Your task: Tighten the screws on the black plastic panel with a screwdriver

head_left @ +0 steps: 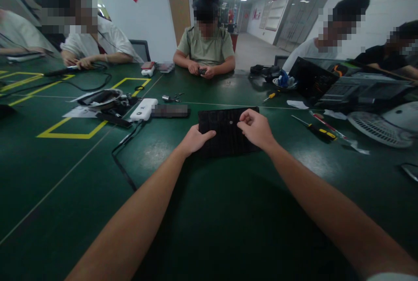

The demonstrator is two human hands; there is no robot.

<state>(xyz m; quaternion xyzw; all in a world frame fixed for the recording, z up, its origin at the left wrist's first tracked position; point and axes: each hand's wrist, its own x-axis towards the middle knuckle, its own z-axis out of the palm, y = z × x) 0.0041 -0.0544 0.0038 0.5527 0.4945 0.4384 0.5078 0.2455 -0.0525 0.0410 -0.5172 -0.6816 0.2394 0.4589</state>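
A black wallet-like case [225, 139] lies opened out on the green table in front of me, with a small round snap near its upper middle. My left hand [197, 140] grips its left edge, the thumb resting on top and the other fingers hidden beneath or behind it. Over the right part of the case is my right hand [254, 128], its fingers curled and the thumb and index finger pinched together. Whatever those fingertips hold, if anything, is too small to make out.
A white power bank [144, 109] with a cable and a dark flat object [170, 111] lie to the left. Screwdrivers [315, 129] and a white fan [382, 128] are at the right. Across the green table [65, 176], several people sit; one faces me.
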